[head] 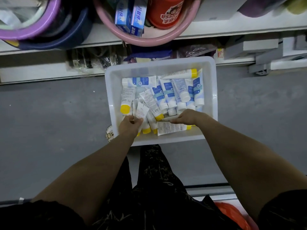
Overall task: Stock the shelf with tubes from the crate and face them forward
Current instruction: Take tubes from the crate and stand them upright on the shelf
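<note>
A white plastic crate (pixel 213 90) sits on the grey floor in front of the shelf, holding several white tubes with yellow or white caps and blue labels. My left hand (pixel 128 126) reaches in at the crate's near left and pinches a white yellow-capped tube (pixel 141 112) by its flat end. My right hand (pixel 187 117) is at the near right, fingers curled onto a tube (pixel 171 127) lying crosswise. Whether it grips that tube is unclear. The white shelf (pixel 232 29) runs across the top.
On the shelf stand a purple basin (pixel 33 29), a dark blue basin, and a pink basin (pixel 149 41) holding blue toothpaste boxes (pixel 129 15) and a red container. Packaged goods fill the lower shelf. An orange bag (pixel 232 213) lies at bottom right.
</note>
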